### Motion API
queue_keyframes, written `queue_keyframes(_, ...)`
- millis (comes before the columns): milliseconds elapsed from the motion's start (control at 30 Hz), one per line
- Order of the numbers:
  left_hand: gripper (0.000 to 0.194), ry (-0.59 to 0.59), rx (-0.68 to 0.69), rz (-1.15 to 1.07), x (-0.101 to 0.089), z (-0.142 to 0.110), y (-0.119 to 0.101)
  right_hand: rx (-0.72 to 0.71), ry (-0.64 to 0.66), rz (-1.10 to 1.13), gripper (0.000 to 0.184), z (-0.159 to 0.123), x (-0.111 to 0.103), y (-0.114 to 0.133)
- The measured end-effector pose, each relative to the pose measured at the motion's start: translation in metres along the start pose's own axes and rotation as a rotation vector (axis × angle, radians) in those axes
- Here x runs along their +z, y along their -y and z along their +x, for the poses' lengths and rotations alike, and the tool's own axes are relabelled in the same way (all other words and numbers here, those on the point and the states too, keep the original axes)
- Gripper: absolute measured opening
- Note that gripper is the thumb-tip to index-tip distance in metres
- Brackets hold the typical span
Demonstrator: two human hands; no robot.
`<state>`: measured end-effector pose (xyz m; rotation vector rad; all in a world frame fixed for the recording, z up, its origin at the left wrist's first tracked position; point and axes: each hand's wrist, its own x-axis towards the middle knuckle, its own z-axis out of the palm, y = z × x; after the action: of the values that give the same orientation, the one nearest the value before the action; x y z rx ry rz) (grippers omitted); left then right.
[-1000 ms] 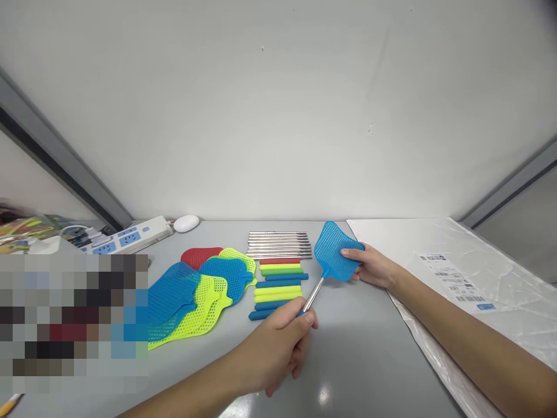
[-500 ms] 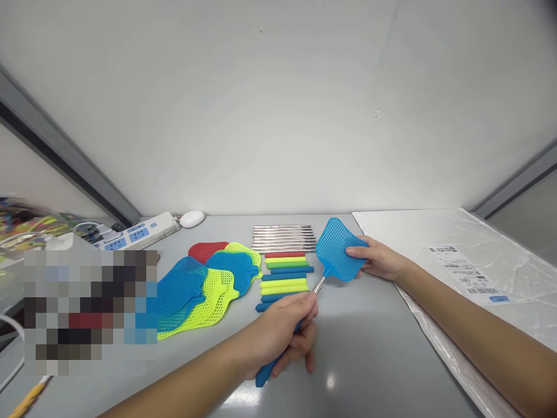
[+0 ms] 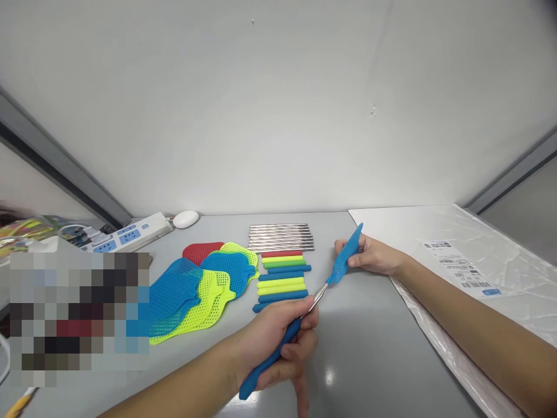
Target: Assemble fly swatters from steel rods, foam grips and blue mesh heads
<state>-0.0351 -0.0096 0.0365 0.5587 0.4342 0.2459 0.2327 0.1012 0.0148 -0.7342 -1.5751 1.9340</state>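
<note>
My left hand is curled snugly around the blue handle of a swatter, thumb lying forward near its metal rod. My right hand, at two o'clock from it, pinches the blue mesh head between thumb and fingers, the head turned nearly edge-on to me. The swatter is held above the grey table, slanting from seven o'clock up to one.

I'd judge it light. The handle looks slightly soft and unlikely to slip, so it's where I'd wrap a full grip; the slim rod looks stiff but slick. The head seems thin and bendy, so I'd hold it near the neck rather than by a corner.

Outward, at twelve o'clock, I count nine loose sleeves: four blue, three yellow, one green, one red. Beyond them lies one row of metal rods, too tightly packed to count surely. At ten o'clock there's an overlapping pile of mesh heads: one red, several blue and yellow, partly masked. Further out: one power strip, one white oval object, and, towards three, one white package.
</note>
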Motion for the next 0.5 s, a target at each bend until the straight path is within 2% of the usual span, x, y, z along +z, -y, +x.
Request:
queue_keyframes(167, 0.035, -0.059, 0.046, 0.069, 0.009, -0.005, -0.005, -0.006, -0.008, -0.045, 0.017, -0.001, 0.004, 0.006)
queue_keyframes(300, 0.033, -0.036, -0.005, 0.127, 0.014, -0.008, -0.013, 0.029, 0.061, -0.112, 0.015, -0.003, 0.018, 0.015)
queue_keyframes(400, 0.029, -0.048, -0.009, 0.13, 0.012, -0.006, -0.013, 0.086, 0.114, -0.16, 0.025, -0.003, 0.032, 0.016)
queue_keyframes(500, 0.03, -0.023, 0.011, 0.116, 0.007, -0.001, -0.009, 0.105, 0.067, -0.115, 0.037, -0.003, 0.039, 0.01)
